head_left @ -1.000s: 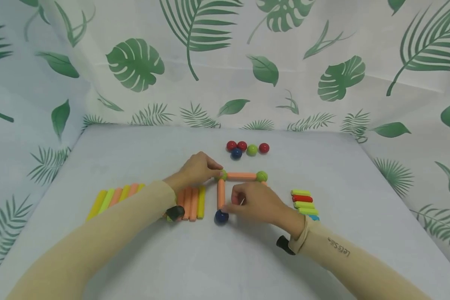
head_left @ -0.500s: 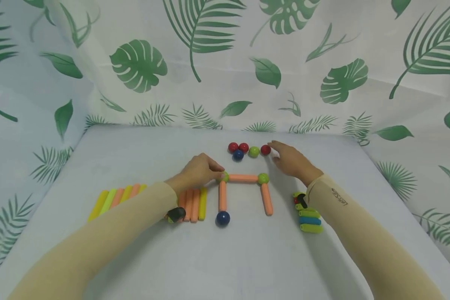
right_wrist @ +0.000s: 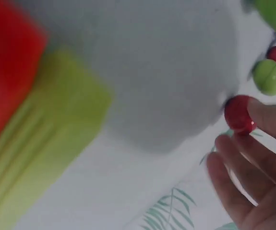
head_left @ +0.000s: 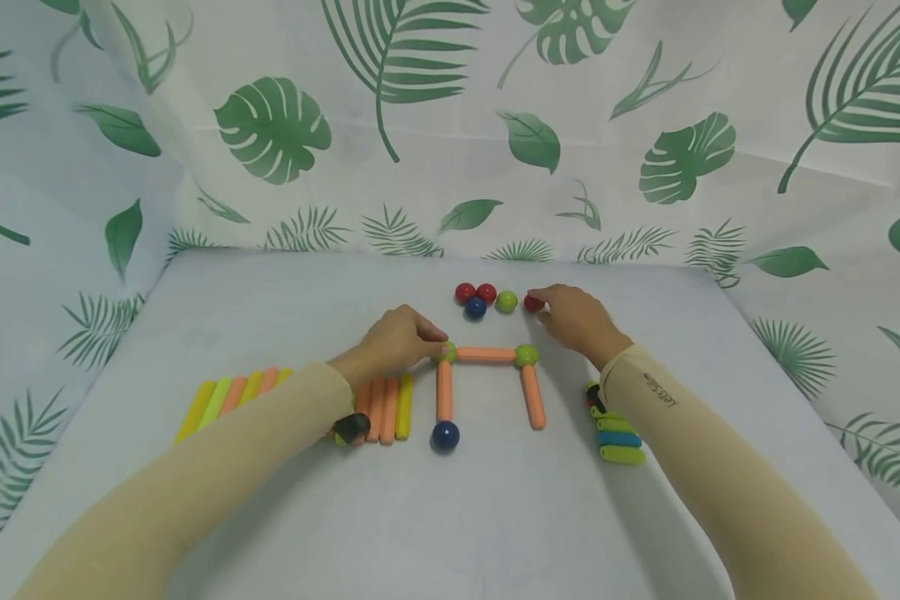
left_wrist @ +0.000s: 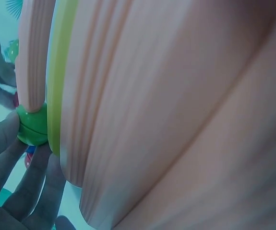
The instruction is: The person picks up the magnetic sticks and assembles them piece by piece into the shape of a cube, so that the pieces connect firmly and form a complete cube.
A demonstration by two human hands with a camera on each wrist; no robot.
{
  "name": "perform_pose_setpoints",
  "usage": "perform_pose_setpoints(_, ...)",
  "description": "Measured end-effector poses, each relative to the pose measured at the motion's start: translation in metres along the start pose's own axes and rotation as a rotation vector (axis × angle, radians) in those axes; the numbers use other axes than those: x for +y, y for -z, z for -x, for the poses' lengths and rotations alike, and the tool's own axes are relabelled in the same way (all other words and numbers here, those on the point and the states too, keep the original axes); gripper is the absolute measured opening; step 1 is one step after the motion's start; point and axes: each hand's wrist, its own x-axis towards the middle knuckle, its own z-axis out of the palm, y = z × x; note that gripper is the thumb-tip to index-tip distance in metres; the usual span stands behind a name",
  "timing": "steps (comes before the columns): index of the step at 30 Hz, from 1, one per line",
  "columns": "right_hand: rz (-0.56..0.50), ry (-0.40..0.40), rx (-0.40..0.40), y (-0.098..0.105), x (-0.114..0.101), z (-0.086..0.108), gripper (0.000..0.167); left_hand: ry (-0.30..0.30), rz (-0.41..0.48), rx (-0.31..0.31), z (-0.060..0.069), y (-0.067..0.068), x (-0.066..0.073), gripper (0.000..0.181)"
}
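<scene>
In the head view the left hand (head_left: 396, 340) pinches the green ball (head_left: 447, 352) at the back left corner of a stick shape. Orange sticks (head_left: 486, 355) (head_left: 445, 392) run from that ball, one to a second green ball (head_left: 526, 356), one down to a blue ball (head_left: 446, 436). Another orange stick (head_left: 534, 397) extends from the second green ball. The right hand (head_left: 579, 320) has its thumb and fingers around a red ball (head_left: 532, 304) at the back; the right wrist view shows this red ball (right_wrist: 240, 114) between thumb and fingertips.
Two red balls (head_left: 465, 292) (head_left: 486, 292), a blue ball (head_left: 476, 308) and a green ball (head_left: 506, 301) lie behind the shape. Long sticks (head_left: 403, 407) lie at the left, partly under the left forearm. Short sticks (head_left: 621, 454) lie beside the right forearm.
From the blue ball at the shape's front, the right hand has moved back and right to the lone red ball and taken hold of it. The left hand has stayed on its green ball.
</scene>
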Motion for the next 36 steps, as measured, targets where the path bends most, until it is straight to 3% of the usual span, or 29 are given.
perform_pose_setpoints(10, -0.007, -0.055, 0.022, 0.003, 0.005, 0.02, 0.029, -0.016, -0.034, 0.012, 0.0, 0.0, 0.0, 0.025)
perform_pose_setpoints(19, -0.151, -0.065, -0.112, 0.023, 0.007, 0.065, 0.041, -0.03, -0.037, 0.009, 0.0, -0.001, 0.0, 0.023)
perform_pose_setpoints(24, -0.311, 0.01, -0.305, 0.039, -0.011, 0.09, 0.039, -0.016, -0.045, 0.013, 0.002, 0.001, 0.001, 0.023)
perform_pose_setpoints(28, -0.352, 0.05, -0.446, 0.031, -0.03, 0.108, 0.038, 0.0, -0.054, 0.018, 0.003, 0.002, 0.003, 0.023)
perform_pose_setpoints(36, -0.325, 0.027, -0.456, 0.011, -0.034, 0.117, 0.038, -0.006, -0.05, 0.009, 0.003, 0.0, 0.003, 0.024)
